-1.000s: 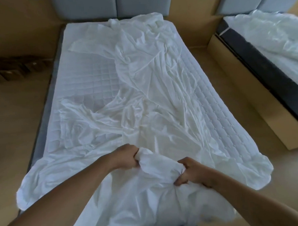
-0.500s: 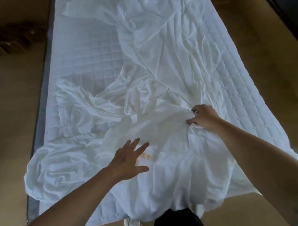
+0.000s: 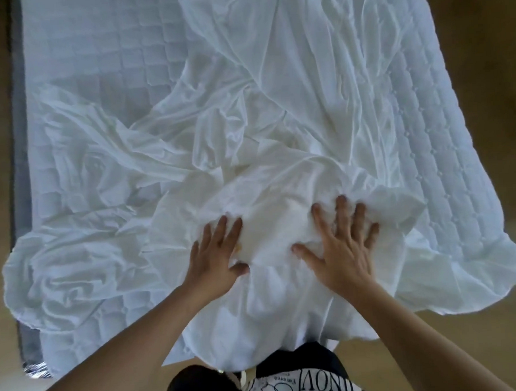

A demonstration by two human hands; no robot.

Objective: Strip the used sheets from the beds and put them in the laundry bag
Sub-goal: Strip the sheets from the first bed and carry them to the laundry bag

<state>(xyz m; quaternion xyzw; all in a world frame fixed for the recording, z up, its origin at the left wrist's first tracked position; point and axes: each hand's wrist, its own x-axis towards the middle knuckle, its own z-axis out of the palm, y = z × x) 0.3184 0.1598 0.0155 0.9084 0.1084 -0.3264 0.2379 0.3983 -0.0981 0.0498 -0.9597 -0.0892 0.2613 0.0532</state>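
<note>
Your left hand [image 3: 216,256] and right hand [image 3: 343,244] are bare: no gloves, rings, watch or bands on either. Both forearms are uncovered right back to the frame edge; no sleeve shows behind either wrist. Nails are short and plain where they can be made out.

Below and between your hands, at the bottom edge, sits your clothing: a white garment [image 3: 291,386] printed with black lettering and thin black line drawings, letters reading upside down from here, wording too partial to read. Dark black fabric [image 3: 197,384] borders it on the left-hand side and above.
</note>
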